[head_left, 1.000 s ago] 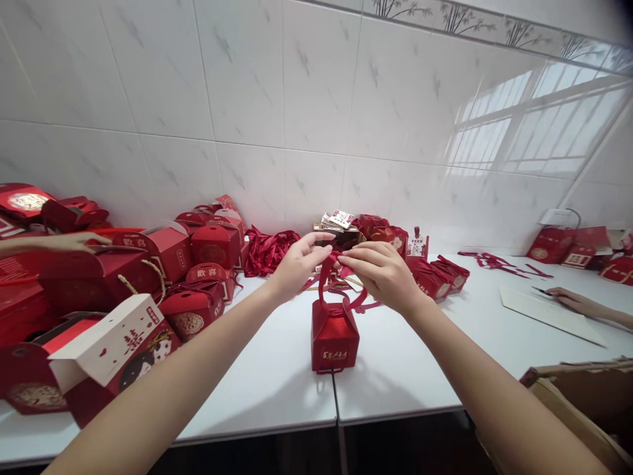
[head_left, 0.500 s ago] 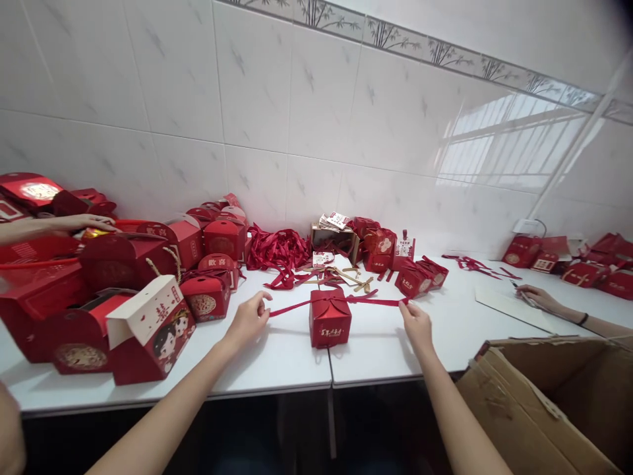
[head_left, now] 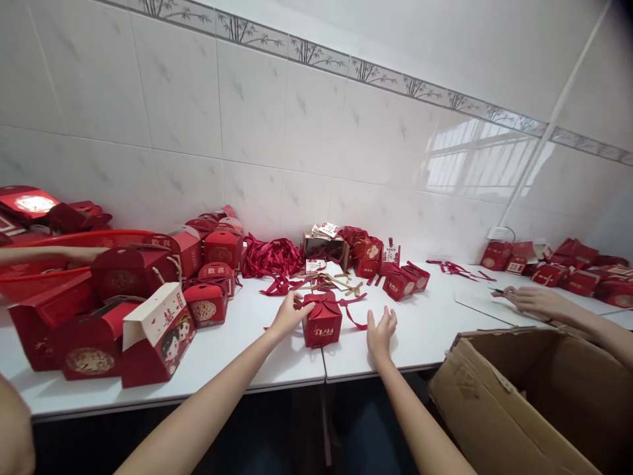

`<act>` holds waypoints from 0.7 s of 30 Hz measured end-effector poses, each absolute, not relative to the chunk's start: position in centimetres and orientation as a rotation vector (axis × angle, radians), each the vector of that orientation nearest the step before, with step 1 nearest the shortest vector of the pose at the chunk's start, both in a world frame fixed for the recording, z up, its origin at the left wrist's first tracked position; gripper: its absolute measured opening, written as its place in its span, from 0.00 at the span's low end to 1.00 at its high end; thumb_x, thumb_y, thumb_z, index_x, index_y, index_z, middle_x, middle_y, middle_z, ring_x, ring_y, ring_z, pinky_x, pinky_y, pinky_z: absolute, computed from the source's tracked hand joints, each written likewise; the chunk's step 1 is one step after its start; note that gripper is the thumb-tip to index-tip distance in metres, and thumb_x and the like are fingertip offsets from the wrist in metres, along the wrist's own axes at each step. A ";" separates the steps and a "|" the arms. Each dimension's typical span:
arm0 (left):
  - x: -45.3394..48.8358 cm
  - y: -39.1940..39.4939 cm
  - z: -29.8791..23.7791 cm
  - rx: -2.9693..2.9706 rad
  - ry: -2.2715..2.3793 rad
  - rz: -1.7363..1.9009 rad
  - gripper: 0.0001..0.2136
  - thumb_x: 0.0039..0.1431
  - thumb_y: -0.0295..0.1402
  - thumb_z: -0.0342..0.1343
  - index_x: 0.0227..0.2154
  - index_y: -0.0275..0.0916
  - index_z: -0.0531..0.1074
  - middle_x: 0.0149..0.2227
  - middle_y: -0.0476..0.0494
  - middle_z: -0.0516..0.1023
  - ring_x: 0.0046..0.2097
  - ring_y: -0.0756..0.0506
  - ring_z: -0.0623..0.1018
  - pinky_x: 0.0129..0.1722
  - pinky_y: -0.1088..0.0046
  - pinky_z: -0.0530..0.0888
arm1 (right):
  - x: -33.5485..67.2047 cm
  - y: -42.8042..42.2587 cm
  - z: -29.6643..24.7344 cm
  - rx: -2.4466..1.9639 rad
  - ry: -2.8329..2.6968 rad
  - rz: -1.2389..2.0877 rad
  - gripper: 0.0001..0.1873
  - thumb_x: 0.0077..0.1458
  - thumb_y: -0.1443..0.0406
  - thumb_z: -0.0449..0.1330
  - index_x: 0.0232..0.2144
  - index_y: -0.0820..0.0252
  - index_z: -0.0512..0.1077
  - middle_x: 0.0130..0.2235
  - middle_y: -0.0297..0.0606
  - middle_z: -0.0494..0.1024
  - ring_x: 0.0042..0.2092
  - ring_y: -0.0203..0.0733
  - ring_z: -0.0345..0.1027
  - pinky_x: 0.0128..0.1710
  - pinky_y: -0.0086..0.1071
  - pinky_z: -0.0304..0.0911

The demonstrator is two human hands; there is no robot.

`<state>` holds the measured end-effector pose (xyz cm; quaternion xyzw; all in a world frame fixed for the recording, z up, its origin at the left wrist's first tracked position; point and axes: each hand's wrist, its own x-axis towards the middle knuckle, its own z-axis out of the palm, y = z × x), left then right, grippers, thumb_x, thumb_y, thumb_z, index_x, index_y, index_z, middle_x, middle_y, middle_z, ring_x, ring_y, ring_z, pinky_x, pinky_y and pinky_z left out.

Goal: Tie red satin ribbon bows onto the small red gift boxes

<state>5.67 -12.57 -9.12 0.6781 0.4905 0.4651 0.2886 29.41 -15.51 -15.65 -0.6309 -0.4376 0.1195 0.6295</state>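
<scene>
A small red gift box [head_left: 322, 328] with gold lettering stands upright near the table's front edge. Around its gathered top runs a red ribbon [head_left: 357, 319], whose right end hangs loose in a curl. My left hand [head_left: 287, 316] is at the box's upper left edge, thumb and forefinger closed on the ribbon close to the knot; the exact grip is partly hidden. To the right of the box, my right hand [head_left: 380, 335] is raised with fingers apart, holding nothing, just beside the loose ribbon end.
Red gift boxes [head_left: 93, 343] crowd the left, before a red basket [head_left: 123, 236] with another person's arm over it. Behind lie a ribbon heap [head_left: 271, 256] and a small tag box [head_left: 324, 247]. At right are a large carton [head_left: 475, 382] and another person's hand [head_left: 537, 302] holding a pen.
Both hands held the ribbon ends stretched out sideways before. My left hand has moved in to the box top; my right hand has let go of its end and come closer.
</scene>
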 end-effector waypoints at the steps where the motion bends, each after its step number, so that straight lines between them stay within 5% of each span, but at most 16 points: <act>1: 5.6 -12.6 -9.2 1.803 1.297 1.238 0.16 0.47 0.44 0.57 0.32 0.40 0.62 0.33 0.47 0.69 0.38 0.44 0.72 0.41 0.67 0.68 | 29.2 -15.4 -15.3 -1.405 -1.072 0.306 0.38 0.52 0.46 0.47 0.55 0.70 0.59 0.61 0.60 0.54 0.64 0.58 0.43 0.59 0.48 0.45; 4: 5.7 -12.4 -9.4 1.779 1.277 1.216 0.16 0.46 0.44 0.57 0.33 0.40 0.62 0.35 0.46 0.69 0.39 0.45 0.72 0.40 0.69 0.68 | 28.1 -14.2 -13.9 -1.274 -1.310 0.476 0.29 0.56 0.48 0.46 0.45 0.64 0.70 0.48 0.51 0.72 0.52 0.50 0.65 0.51 0.41 0.58; 6: 5.9 -12.3 -9.4 1.754 1.276 1.183 0.16 0.46 0.44 0.57 0.32 0.40 0.61 0.34 0.48 0.69 0.37 0.46 0.72 0.36 0.70 0.69 | 27.2 -13.0 -13.0 -1.215 -1.425 0.583 0.26 0.56 0.48 0.47 0.39 0.62 0.72 0.38 0.44 0.77 0.42 0.46 0.70 0.43 0.38 0.64; 10: 5.9 -12.1 -9.3 1.725 1.299 1.089 0.17 0.47 0.48 0.56 0.28 0.40 0.62 0.24 0.53 0.67 0.27 0.49 0.69 0.28 0.74 0.66 | 26.3 -11.6 -11.7 -1.164 -1.552 0.696 0.21 0.52 0.49 0.53 0.38 0.60 0.68 0.23 0.31 0.71 0.24 0.38 0.63 0.25 0.31 0.61; 13: 5.0 -11.9 -8.8 1.741 1.346 1.057 0.18 0.44 0.50 0.58 0.22 0.39 0.63 0.23 0.52 0.65 0.28 0.49 0.66 0.28 0.74 0.64 | 27.4 -11.6 -11.0 -1.129 -1.596 0.691 0.17 0.52 0.52 0.54 0.36 0.58 0.64 0.18 0.23 0.60 0.20 0.34 0.54 0.22 0.28 0.54; 18: 2.8 -11.2 -6.7 1.706 1.417 0.842 0.16 0.48 0.47 0.55 0.22 0.38 0.67 0.19 0.51 0.65 0.23 0.51 0.62 0.21 0.76 0.57 | 30.2 -12.1 -9.8 -1.063 -1.761 0.576 0.14 0.44 0.62 0.61 0.17 0.57 0.59 0.20 0.28 0.60 0.24 0.34 0.53 0.26 0.29 0.51; 21: 2.1 -10.6 -4.9 1.666 1.323 0.513 0.12 0.41 0.42 0.62 0.22 0.37 0.73 0.18 0.49 0.69 0.18 0.52 0.59 0.17 0.76 0.52 | 30.0 -12.1 -9.5 -1.083 -1.767 0.469 0.17 0.45 0.63 0.59 0.12 0.57 0.58 0.22 0.32 0.61 0.25 0.35 0.54 0.28 0.32 0.52</act>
